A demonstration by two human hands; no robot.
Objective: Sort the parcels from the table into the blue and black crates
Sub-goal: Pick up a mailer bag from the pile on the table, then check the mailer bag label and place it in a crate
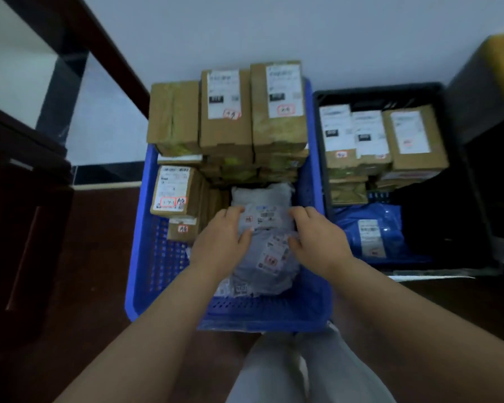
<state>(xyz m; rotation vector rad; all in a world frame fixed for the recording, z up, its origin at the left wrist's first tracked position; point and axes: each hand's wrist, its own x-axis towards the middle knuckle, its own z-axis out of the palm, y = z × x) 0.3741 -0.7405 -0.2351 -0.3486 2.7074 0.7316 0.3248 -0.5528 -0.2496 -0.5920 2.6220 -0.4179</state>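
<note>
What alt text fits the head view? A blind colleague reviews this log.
Both hands, left hand and right hand, rest on a grey poly mailer in the blue crate beside stacked cardboard boxes. The black crate holds boxes and a blue mailer.

A parcel-sorting corner of an office or mailroom: a perforated blue plastic crate and a black plastic crate sit on dark reddish-brown flooring against a plain white wall, stacked with labelled brown cardboard boxes.

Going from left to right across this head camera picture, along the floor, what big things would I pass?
Dark wooden cabinet → blue plastic crate stacked with brown cardboard parcels → black plastic crate holding a blue plastic mailer bag.
</note>
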